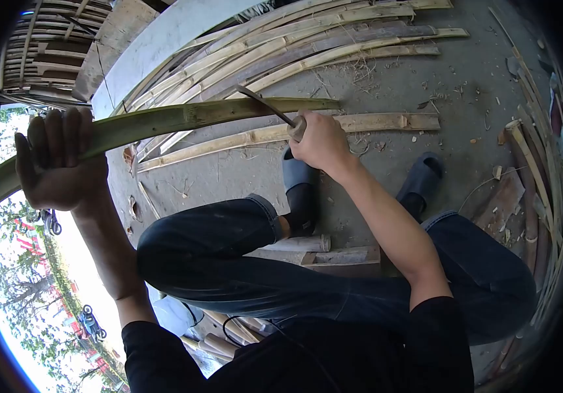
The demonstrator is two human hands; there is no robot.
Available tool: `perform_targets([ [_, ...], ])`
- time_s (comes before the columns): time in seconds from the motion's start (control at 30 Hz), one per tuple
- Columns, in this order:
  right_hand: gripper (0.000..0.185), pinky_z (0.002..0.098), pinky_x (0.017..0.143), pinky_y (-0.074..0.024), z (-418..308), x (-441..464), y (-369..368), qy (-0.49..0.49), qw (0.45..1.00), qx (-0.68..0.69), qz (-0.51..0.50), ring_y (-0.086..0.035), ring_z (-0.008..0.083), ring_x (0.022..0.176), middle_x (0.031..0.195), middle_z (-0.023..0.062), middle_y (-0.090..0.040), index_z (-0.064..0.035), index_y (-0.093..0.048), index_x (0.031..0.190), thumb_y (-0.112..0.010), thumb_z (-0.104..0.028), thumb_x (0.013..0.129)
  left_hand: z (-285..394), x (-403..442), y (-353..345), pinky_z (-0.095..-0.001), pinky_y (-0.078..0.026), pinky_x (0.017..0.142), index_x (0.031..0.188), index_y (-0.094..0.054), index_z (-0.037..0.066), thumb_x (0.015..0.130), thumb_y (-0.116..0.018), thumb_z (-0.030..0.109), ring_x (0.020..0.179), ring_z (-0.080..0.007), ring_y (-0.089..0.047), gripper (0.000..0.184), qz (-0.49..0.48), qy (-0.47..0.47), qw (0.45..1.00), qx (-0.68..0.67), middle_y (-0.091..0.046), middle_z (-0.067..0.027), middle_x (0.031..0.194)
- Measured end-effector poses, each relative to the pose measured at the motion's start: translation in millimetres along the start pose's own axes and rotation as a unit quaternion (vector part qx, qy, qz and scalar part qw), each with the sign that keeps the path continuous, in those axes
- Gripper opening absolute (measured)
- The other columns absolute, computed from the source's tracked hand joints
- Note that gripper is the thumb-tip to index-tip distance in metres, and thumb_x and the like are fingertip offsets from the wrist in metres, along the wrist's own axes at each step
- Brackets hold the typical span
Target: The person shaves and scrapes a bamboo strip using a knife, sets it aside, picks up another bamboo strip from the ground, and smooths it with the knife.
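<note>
A long green split bamboo strip (157, 123) runs from the left edge across to the upper middle, bowed along its length. My left hand (62, 160) is closed around it near the left end, fingers curled over the strip. In my right hand (321, 141) is a knife (270, 109) with a pale wooden handle and a narrow, slightly curved blade. The blade crosses the strip near its far right part; whether its edge bites into the bamboo I cannot tell. Most of the handle is hidden inside my fist.
Several split bamboo lengths (294, 42) lie stacked on the concrete floor ahead. Another bamboo piece (386, 122) rests just beyond my slippered feet. More bamboo poles (530, 177) line the right side. Short bamboo pieces (344, 255) lie beneath my legs. Shavings are scattered about.
</note>
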State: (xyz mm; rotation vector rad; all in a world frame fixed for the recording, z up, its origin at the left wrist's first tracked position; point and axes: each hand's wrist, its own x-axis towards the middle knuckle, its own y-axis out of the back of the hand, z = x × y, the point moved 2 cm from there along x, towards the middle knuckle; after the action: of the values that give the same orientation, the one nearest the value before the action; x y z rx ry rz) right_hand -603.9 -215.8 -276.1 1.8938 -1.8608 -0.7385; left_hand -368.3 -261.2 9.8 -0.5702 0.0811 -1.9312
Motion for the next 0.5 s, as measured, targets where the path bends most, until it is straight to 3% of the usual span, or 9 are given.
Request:
perform_targets([
  [0.13,0.039,0.0467,0.082,-0.0541,-31,-6,24,-0.002,0.997,-0.062,-0.034,-0.067,0.0412,0.089,0.091,0.0267,-0.068,0.0023,-0.063,0.106,-0.070,-0.017,0.073,0,4,28,-0.0279,-0.025,0.056,0.057,-0.030,0.020,0.091,-0.048,0.027,0.049,-0.0108,-0.026,0.039,0.022,-0.012,1.000,-0.006,-0.024,0.0031,0.052],
  [0.23,0.038,0.0462,0.083,-0.0538,-39,-20,25,0.013,0.998,-0.045,-0.045,-0.066,0.0409,0.093,0.093,0.0266,-0.068,0.0021,-0.064,0.105,-0.070,-0.016,0.073,1,-5,7,-0.0280,-0.026,0.056,0.057,-0.029,0.020,0.091,-0.048,0.026,0.049,-0.0109,-0.026,0.039,-0.003,-0.002,1.000,-0.008,-0.025,0.0031,0.053],
  [0.27,0.039,0.0466,0.084,-0.0531,-9,-7,17,-0.049,0.996,-0.059,-0.044,-0.066,0.0411,0.095,0.093,0.0264,-0.068,0.0028,-0.063,0.105,-0.071,-0.016,0.072,0,-12,-5,-0.0280,-0.027,0.057,0.057,-0.028,0.020,0.091,-0.048,0.026,0.049,-0.0108,-0.026,0.039,0.031,-0.025,0.999,0.028,-0.026,0.0028,0.054],
  [0.37,0.038,0.0471,0.083,-0.0529,54,8,25,-0.117,0.981,-0.111,-0.105,-0.066,0.0422,0.092,0.090,0.0264,-0.068,0.0035,-0.063,0.104,-0.071,-0.016,0.072,-3,-24,-34,-0.0260,-0.026,0.054,0.059,-0.030,0.020,0.094,-0.047,0.030,0.047,-0.0091,-0.024,0.039,-0.019,-0.045,0.998,0.045,-0.025,0.0039,0.052],
  [0.4,0.038,0.0471,0.083,-0.0528,43,4,27,-0.060,0.994,-0.079,-0.046,-0.066,0.0425,0.092,0.091,0.0264,-0.068,0.0036,-0.063,0.104,-0.071,-0.016,0.072,-1,-21,-37,-0.0292,-0.027,0.057,0.060,-0.031,0.019,0.092,-0.047,0.028,0.050,-0.0110,-0.027,0.037,-0.089,-0.007,0.996,-0.015,-0.027,0.0017,0.055],
  [0.43,0.039,0.0470,0.083,-0.0528,25,-11,22,-0.007,0.999,-0.044,-0.004,-0.066,0.0429,0.092,0.091,0.0265,-0.068,0.0037,-0.063,0.104,-0.071,-0.016,0.072,-2,-15,-36,-0.0292,-0.027,0.057,0.060,-0.031,0.019,0.092,-0.047,0.028,0.050,-0.0110,-0.027,0.037,-0.080,-0.002,0.997,-0.016,-0.027,0.0017,0.055],
  [0.5,0.039,0.0462,0.083,-0.0527,-5,-29,19,0.003,0.999,0.000,-0.032,-0.065,0.0431,0.093,0.095,0.0266,-0.068,0.0039,-0.063,0.105,-0.071,-0.016,0.072,-2,-13,-32,-0.0295,-0.027,0.058,0.061,-0.031,0.019,0.095,-0.046,0.031,0.050,-0.0110,-0.027,0.039,-0.027,-0.019,0.999,0.021,-0.028,0.0019,0.055],
])
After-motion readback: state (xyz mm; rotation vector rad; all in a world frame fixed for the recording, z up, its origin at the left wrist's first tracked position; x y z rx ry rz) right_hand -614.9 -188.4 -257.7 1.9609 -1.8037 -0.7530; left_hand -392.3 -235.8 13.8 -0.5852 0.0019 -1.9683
